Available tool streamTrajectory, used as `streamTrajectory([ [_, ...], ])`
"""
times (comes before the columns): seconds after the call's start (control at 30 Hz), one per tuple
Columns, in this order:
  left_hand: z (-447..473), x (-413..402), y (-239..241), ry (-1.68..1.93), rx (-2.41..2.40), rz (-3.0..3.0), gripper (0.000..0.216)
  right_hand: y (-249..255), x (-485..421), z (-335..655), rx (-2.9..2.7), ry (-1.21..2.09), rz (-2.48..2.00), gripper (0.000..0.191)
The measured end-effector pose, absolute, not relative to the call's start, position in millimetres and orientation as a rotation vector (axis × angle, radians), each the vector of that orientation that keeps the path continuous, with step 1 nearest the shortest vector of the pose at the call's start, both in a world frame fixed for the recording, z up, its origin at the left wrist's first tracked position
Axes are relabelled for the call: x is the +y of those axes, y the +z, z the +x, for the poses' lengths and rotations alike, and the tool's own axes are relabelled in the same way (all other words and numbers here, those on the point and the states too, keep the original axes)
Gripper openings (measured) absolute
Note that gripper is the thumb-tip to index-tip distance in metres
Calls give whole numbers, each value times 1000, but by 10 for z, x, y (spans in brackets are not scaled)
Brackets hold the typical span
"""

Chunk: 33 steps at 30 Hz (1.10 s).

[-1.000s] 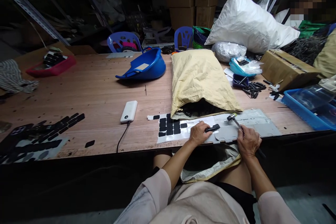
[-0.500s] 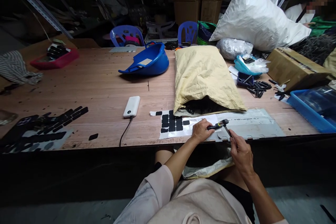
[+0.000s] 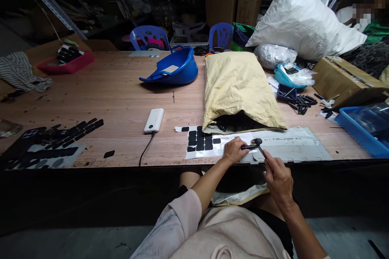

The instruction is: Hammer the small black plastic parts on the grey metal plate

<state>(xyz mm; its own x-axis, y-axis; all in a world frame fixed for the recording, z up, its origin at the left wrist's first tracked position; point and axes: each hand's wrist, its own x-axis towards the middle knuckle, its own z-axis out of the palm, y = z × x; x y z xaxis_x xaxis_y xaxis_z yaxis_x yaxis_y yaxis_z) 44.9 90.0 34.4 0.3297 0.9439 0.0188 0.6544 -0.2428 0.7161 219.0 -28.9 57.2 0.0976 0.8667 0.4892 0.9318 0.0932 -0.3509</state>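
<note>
My left hand (image 3: 234, 150) is closed on a slim black piece (image 3: 246, 147), holding it out to the right just above the table's front edge. My right hand (image 3: 278, 179) grips the handle of a small hammer (image 3: 259, 145) with a dark head. The hammer's head is over the right end of the black piece; whether they touch I cannot tell. Left of my hands lies a white sheet (image 3: 220, 150) with several black rounded-square pads (image 3: 200, 141). Behind them a yellow woven sack (image 3: 243, 85) lies with its mouth towards me, dark pieces inside.
A grey board (image 3: 291, 145) lies along the front edge. Leftwards are a white power bank (image 3: 154, 120) with a cable and a blue scoop-shaped basin (image 3: 179, 68). A blue tray (image 3: 361, 133) and cardboard box (image 3: 346, 79) stand at right. Another open sack (image 3: 240, 200) hangs at my lap.
The hammer's head has shifted slightly left, over the black piece's end. My left hand keeps its hold. The whole view has shifted a little.
</note>
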Motion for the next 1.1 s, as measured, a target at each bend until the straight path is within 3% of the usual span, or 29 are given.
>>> streamTrajectory([
  [0.3,451,887,363,626,1396,1964,22,520,-236,2212,-1760,-118,-1824,39],
  [0.67,461,874,379,640,1400,1994,18,363,369,3254,-1487,-345,-2205,29],
  [0.93,442,876,440,673,1360,2030,12,198,603,3141,-1231,-429,-2228,34],
  [1.1,271,415,381,758,1100,2138,13,189,589,3144,-1269,-449,-2241,35],
])
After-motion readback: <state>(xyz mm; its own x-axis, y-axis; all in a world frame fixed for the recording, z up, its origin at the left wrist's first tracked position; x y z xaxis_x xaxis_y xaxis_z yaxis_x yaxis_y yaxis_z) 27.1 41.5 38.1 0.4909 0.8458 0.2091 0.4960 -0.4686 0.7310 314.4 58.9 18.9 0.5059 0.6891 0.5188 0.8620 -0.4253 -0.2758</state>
